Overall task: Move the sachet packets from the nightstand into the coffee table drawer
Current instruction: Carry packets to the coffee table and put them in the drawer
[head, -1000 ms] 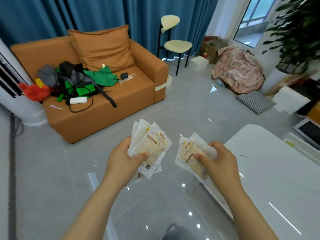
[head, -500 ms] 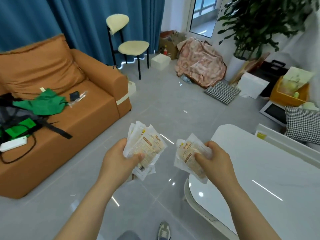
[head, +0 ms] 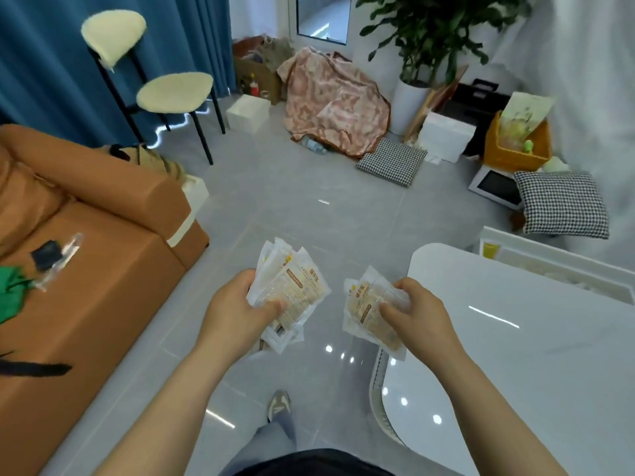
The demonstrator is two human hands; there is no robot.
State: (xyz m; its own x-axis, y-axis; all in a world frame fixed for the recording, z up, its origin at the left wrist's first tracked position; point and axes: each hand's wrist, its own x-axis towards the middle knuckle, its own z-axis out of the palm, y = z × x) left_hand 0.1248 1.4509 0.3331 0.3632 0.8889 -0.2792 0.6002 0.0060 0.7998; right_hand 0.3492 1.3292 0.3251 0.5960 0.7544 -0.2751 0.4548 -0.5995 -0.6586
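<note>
Carry leg, near its end. Left hand gripped a fanned stack of sachet packets, thumb across the printed faces and fingers curled behind. Right hand pinched a smaller bundle of sachets the same way. The hands were held apart at about the same height, and the two stacks did not touch.

Change over the last second: the view swung round. The coffee table went from a corner at the frame's edge to filling the lower right. The sofa slid off, now well away from the table's near end. Neither grip shifted. One shoe showed on the floor just off the table's rounded near corner.

The right bundle hung just beside that corner and the left stack a little farther out, both over floor, not over the top.

A white open compartment showed along the table's far edge. It was possibly the drawer, but I could not tell.

Judgement: pickup done and the approach nearly complete. Reaching the drawer and dropping the sachets in remained.
</note>
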